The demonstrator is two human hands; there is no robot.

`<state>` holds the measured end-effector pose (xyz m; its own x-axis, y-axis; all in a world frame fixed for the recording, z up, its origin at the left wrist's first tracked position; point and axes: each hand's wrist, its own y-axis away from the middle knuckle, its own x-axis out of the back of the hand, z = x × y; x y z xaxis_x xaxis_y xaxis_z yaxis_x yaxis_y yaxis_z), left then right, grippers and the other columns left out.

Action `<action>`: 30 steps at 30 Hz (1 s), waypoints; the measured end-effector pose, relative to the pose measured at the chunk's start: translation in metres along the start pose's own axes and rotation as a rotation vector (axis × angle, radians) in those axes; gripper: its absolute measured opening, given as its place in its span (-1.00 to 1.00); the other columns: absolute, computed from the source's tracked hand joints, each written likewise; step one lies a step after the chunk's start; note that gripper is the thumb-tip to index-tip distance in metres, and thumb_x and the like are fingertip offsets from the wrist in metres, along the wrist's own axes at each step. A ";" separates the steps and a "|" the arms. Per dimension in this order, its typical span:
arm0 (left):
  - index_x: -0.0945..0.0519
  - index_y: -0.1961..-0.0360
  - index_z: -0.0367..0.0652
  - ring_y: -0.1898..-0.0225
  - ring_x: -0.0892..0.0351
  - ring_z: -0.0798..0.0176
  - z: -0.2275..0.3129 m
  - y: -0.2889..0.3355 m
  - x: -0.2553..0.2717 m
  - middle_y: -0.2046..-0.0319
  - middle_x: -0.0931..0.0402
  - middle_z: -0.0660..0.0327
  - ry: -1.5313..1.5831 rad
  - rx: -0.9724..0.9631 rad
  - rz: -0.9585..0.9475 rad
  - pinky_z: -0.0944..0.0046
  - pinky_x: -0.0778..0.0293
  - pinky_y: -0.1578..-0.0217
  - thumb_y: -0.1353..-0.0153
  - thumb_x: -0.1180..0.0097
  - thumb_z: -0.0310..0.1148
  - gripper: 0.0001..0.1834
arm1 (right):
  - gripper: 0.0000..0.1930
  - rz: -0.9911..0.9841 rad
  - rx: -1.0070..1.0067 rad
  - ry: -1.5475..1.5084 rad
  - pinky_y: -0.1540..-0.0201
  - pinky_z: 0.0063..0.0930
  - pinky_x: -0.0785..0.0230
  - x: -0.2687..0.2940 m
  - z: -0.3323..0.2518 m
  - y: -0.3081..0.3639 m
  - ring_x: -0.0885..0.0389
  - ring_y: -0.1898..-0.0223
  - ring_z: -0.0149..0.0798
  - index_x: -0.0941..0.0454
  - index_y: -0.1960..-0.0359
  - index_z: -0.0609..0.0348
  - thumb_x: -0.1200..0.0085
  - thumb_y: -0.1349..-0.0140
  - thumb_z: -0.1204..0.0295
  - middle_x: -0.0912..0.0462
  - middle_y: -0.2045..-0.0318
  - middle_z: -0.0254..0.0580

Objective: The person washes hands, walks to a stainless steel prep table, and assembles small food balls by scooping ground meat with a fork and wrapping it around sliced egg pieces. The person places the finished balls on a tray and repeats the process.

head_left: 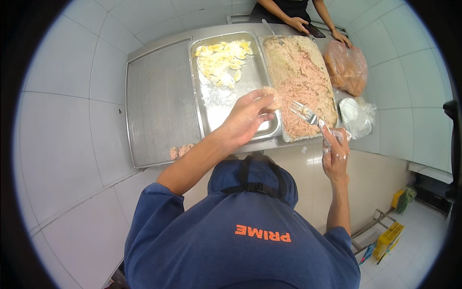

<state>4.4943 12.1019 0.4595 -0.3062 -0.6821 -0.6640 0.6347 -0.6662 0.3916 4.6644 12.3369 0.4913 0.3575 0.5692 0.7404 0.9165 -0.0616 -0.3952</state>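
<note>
My left hand [247, 116] is closed around a pale lump of minced meat [273, 99], raised over the right rim of a metal tray [211, 118]. Boiled egg wedges [224, 58] and white powder lie in that tray. In my right hand [335, 153], dusted with white, is a fork [308, 115], its tines over the near part of a broad slab of pink minced meat [301, 77]. Whether the tines touch the mince I cannot tell.
To the left lies a wide grey metal tray [161, 91] with meat lumps [183, 151] at its near edge. A spoon [270, 30] rests in the mince's far end. Orange-tinted bag [347, 67] and white bag [357, 115] sit right. Across, a person's hand [297, 23] is beside a phone [315, 31].
</note>
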 end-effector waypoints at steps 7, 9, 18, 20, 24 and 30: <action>-0.45 -0.16 -0.39 -0.01 -0.63 0.20 0.023 0.013 -0.015 -0.04 -0.57 0.04 -0.031 -0.049 -0.131 0.24 -0.63 -0.07 -0.53 -0.04 -0.36 -0.67 | -0.36 0.027 0.041 0.019 0.17 -0.25 -0.31 -0.011 0.002 0.010 -0.46 0.28 -0.09 -0.71 -0.16 0.11 -0.01 0.04 0.77 -0.49 0.32 -0.15; -0.47 -0.19 -0.39 0.08 -0.60 0.27 0.026 0.015 -0.018 -0.03 -0.59 0.04 -0.021 -0.022 -0.189 0.33 -0.64 0.07 -0.55 -0.01 -0.35 -0.66 | -0.36 0.070 0.054 0.019 0.16 -0.25 -0.32 -0.015 0.001 0.012 -0.47 0.27 -0.08 -0.71 -0.15 0.10 -0.01 0.04 0.77 -0.49 0.31 -0.13; -0.53 -0.20 -0.44 0.36 -0.38 0.42 0.023 0.022 -0.032 0.13 -0.59 0.17 0.160 0.132 -0.277 0.43 -0.45 0.31 -0.63 0.15 -0.20 -0.53 | -0.45 0.087 0.033 0.037 0.07 -0.20 -0.36 -0.029 -0.005 0.017 -0.52 0.22 -0.02 -0.67 -0.14 0.21 0.04 -0.07 0.72 -0.57 0.21 0.00; -0.53 -0.20 -0.45 0.37 -0.37 0.42 0.024 0.023 -0.034 0.14 -0.60 0.18 0.143 0.129 -0.175 0.41 -0.45 0.30 -0.63 0.16 -0.19 -0.52 | -0.41 0.098 0.037 0.050 0.11 -0.19 -0.34 -0.029 -0.004 0.018 -0.49 0.24 -0.05 -0.71 -0.14 0.11 -0.04 0.00 0.74 -0.53 0.26 -0.09; -0.53 -0.21 -0.39 0.40 -0.33 0.44 0.023 0.024 -0.040 0.16 -0.60 0.22 0.126 0.105 -0.105 0.42 -0.44 0.32 -0.63 0.15 -0.18 -0.54 | -0.38 0.089 0.095 0.042 0.12 -0.17 -0.31 -0.030 -0.003 0.019 -0.47 0.24 -0.06 -0.74 -0.13 0.04 -0.11 0.05 0.74 -0.51 0.26 -0.11; -0.54 -0.16 -0.21 0.35 -0.39 0.43 0.027 0.021 -0.029 0.12 -0.59 0.24 0.028 0.078 -0.184 0.39 -0.50 0.24 -0.61 0.12 -0.14 -0.61 | -0.38 0.093 0.094 0.077 0.09 -0.20 -0.29 -0.026 -0.001 0.018 -0.46 0.24 -0.05 -0.75 -0.12 0.01 -0.13 0.06 0.73 -0.50 0.26 -0.11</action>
<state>4.4976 12.0997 0.5038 -0.3913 -0.5390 -0.7459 0.5130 -0.8007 0.3094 4.6714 12.3202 0.4655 0.4557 0.4999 0.7365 0.8594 -0.0316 -0.5103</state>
